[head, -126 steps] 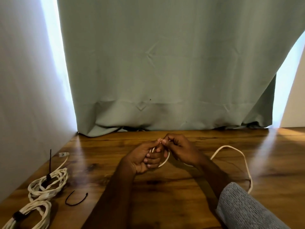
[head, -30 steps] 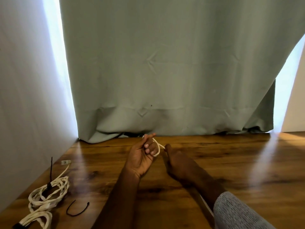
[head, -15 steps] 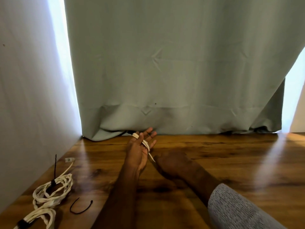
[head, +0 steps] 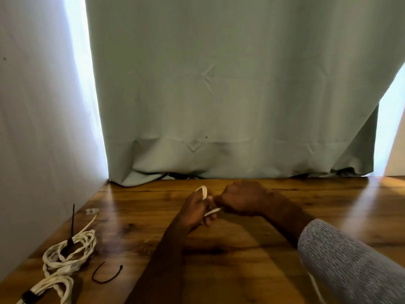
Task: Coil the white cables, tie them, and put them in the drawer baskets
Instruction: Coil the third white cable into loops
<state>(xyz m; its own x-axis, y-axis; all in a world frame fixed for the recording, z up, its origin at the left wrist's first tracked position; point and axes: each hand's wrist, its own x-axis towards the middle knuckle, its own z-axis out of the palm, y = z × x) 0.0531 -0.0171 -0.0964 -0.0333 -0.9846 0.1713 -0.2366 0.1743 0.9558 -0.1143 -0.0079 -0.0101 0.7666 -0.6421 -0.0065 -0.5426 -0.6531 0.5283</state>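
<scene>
My left hand (head: 195,210) is at the table's middle with a white cable (head: 202,190) looped over its fingers; its fingers curl round the loops. Just right of it, my right hand (head: 243,199) is closed on the strand (head: 212,212) that runs out of the left hand. More of that cable shows below my right sleeve (head: 314,284). A coiled white cable (head: 70,249) bound with a black tie lies at the left, its plug (head: 91,211) pointing back. Another tied white coil (head: 49,286) lies at the bottom left corner.
A loose black tie (head: 107,275) lies on the wooden table (head: 241,260) near the coils. A pale green curtain (head: 219,95) hangs to the table's back edge. A white wall (head: 39,128) closes the left side. No drawer baskets are in view.
My left hand's fingers, spread half a second ago, have curled round the loops. My right hand has come up beside it with the strand. The long loop once on the table's right is gone.
</scene>
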